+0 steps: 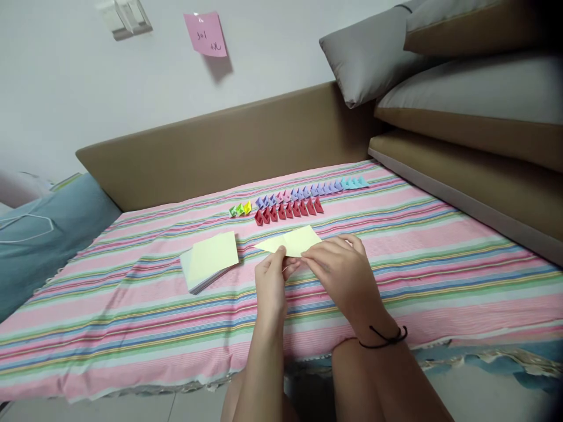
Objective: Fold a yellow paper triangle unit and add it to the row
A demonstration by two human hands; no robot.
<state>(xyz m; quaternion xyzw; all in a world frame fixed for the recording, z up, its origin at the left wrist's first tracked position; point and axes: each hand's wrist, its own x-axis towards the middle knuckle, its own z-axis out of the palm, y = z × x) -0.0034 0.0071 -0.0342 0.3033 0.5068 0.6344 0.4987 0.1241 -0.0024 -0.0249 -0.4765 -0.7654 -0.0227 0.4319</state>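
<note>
A pale yellow sheet of paper (pixel 294 240), partly folded, lies on the striped cloth (pixel 132 305). My left hand (pixel 270 284) pinches its near edge with thumb and fingers closed. My right hand (pixel 341 269) rests on the sheet's near right edge, fingers curled and pressing the paper down. A black band circles my right wrist. A stack of pale yellow paper squares (pixel 210 259) lies just left of my hands.
Rows of small folded paper pieces lie beyond the sheet: green and yellow ones (pixel 240 208), red ones (pixel 288 211), purple, pink and blue ones (pixel 314 189). Grey and brown cushions (pixel 461 99) are stacked at the right. A pink note (pixel 206 33) sticks on the wall.
</note>
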